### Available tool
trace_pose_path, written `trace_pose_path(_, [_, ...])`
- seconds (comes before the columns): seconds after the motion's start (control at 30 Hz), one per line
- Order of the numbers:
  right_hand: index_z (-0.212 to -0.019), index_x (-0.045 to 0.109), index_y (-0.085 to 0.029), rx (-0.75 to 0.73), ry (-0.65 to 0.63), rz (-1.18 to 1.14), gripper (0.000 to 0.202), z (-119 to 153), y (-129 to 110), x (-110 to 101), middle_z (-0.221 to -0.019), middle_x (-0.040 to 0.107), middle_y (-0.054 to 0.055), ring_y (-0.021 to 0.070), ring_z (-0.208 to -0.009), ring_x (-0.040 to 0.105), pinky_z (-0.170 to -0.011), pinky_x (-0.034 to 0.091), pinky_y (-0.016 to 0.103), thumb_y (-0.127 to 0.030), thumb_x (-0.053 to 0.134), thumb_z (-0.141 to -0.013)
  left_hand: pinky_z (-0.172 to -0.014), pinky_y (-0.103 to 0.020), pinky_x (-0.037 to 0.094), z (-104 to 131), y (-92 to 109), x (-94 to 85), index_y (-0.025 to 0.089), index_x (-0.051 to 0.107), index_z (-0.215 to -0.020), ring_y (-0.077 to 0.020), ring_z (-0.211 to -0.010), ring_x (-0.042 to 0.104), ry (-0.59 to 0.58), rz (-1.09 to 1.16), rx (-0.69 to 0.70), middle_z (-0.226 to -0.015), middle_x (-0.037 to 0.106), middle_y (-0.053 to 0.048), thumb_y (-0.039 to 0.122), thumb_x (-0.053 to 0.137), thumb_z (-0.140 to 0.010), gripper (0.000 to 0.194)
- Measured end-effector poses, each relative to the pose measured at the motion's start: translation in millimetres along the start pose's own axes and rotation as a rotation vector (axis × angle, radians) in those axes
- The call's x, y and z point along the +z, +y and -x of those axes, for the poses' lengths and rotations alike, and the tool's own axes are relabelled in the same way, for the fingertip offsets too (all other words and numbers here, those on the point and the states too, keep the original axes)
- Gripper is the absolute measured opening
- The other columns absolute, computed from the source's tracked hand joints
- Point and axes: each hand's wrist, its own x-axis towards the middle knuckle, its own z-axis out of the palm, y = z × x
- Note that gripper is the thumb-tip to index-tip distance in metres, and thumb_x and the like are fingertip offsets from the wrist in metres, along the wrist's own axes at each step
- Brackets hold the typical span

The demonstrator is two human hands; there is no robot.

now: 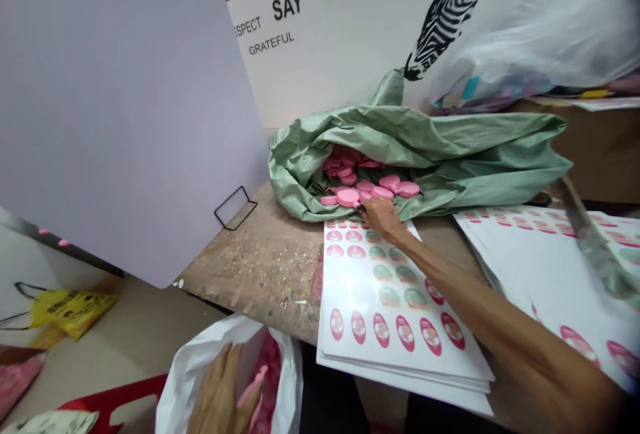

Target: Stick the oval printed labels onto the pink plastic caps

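My right hand reaches to the front edge of the green sack. Its fingers are curled beside several pink round pieces lying in the sack's mouth; a small dark bit shows at the fingertips, and what they grip is hidden. Under my right forearm lies a stack of sheets printed with pink and green oval labels. Low in the view, my left hand is at the mouth of a white bag, fingers extended and thumb apart. Pink pieces fill that bag, one of them close to my thumb.
A large pale panel stands at the left, near a black wire stand. More label sheets lie at the right, before a cardboard box and clear plastic bags. A red stool and yellow bag are lower left.
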Motion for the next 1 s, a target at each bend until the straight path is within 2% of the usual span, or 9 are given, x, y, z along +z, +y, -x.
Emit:
trace_pose_path(0.13, [-0.088,0.07,-0.012,-0.125,-0.087,-0.06,0.019,12.8,-12.6,-18.5,-0.091,0.069,0.015,0.0246,-0.088,0.058,-0.078,0.039,0.034,-0.017,0.051,-0.084,-0.101,-0.049,0.044,-25.8,31.2,12.7,0.02,0.061,-0.116,-0.0299,-0.114,0.06,0.031,0.162,0.148,-0.124,0.063,-0.013,0.047,0.057,-0.081,0.044])
trace_pose_path(0.2, [-0.081,0.07,-0.017,-0.253,-0.303,-0.254,0.02,34.4,-22.3,-40.1,-0.076,0.066,0.005,0.0174,-0.072,0.056,-0.067,0.039,0.028,-0.025,0.053,-0.086,-0.107,-0.046,0.04,-42.8,63.8,28.1,0.021,0.059,-0.122,-0.0289,-0.128,0.049,0.025,0.283,0.299,-0.138,0.052,-0.012,0.041,0.063,-0.081,0.046])
trace_pose_path(0.3, [-0.081,0.071,-0.019,-0.365,-0.781,-0.649,0.03,67.2,-33.3,-69.8,-0.064,0.058,-0.002,0.0114,-0.058,0.048,-0.056,0.036,0.024,-0.042,0.053,-0.089,-0.096,-0.04,0.048,-57.8,104.7,56.1,0.023,0.059,-0.126,-0.0278,-0.113,0.059,-0.353,0.541,0.351,-0.127,0.061,-0.012,0.039,0.073,-0.075,0.055])
trace_pose_path(0.37, [-0.087,0.072,-0.019,-0.325,-0.881,-0.758,0.033,81.8,-32.6,-74.8,-0.067,0.058,-0.002,0.0111,-0.059,0.048,-0.055,0.036,0.023,-0.048,0.054,-0.088,-0.071,-0.032,0.055,-58.3,118.3,75.1,0.017,0.065,-0.114,-0.0231,-0.083,0.068,-0.638,0.733,0.243,-0.103,0.07,-0.012,0.043,0.071,-0.077,0.045])
trace_pose_path(0.43, [-0.094,0.07,-0.02,-0.214,-0.72,-0.747,0.035,88.8,-23.6,-64.4,-0.075,0.063,0.0,0.0129,-0.065,0.052,-0.058,0.039,0.025,-0.05,0.053,-0.088,-0.053,-0.026,0.052,-56.0,123.0,92.6,0.013,0.066,-0.103,-0.0191,-0.064,0.067,-0.735,0.935,0.052,-0.087,0.071,-0.012,0.046,0.07,-0.077,0.042])
trace_pose_path(0.53, [-0.093,0.066,-0.019,0.025,-0.258,-0.488,0.036,90.6,-4.4,-30.8,-0.08,0.066,0.003,0.016,-0.069,0.056,-0.064,0.04,0.028,-0.048,0.044,-0.092,-0.05,-0.024,0.053,-59.0,126.5,114.6,0.012,0.063,-0.103,-0.0171,-0.061,0.067,-0.616,1.142,-0.161,-0.087,0.07,-0.011,0.047,0.074,-0.072,0.048])
trace_pose_path(0.6, [-0.086,0.064,-0.019,0.11,-0.072,-0.284,0.033,91.1,3.3,-8.3,-0.076,0.066,0.005,0.0182,-0.069,0.056,-0.067,0.039,0.031,-0.043,0.042,-0.093,-0.054,-0.026,0.056,-67.4,132.5,127.4,0.011,0.063,-0.104,-0.0165,-0.061,0.067,-0.521,1.185,-0.183,-0.086,0.069,-0.01,0.05,0.074,-0.072,0.051])
trace_pose_path(0.8, [-0.085,0.062,-0.018,0.007,0.03,-0.028,0.023,100.0,-0.9,17.1,-0.086,0.068,0.01,0.0236,-0.084,0.053,-0.083,0.031,0.038,-0.032,0.045,-0.092,-0.062,-0.031,0.06,-92.1,151.3,159.5,0.012,0.064,-0.101,-0.0205,-0.07,0.07,-0.421,1.208,-0.195,-0.086,0.067,-0.009,0.05,0.077,-0.068,0.052])
trace_pose_path(1.0, [-0.082,0.06,-0.019,-0.009,0.019,-0.008,0.02,102.8,0.7,18.6,-0.078,0.066,0.008,0.0226,-0.081,0.051,-0.079,0.03,0.036,-0.031,0.046,-0.091,-0.068,-0.032,0.06,-91.9,150.2,167.3,0.014,0.064,-0.104,-0.0223,-0.08,0.07,-0.421,1.189,-0.189,-0.094,0.067,-0.009,0.049,0.076,-0.069,0.051])
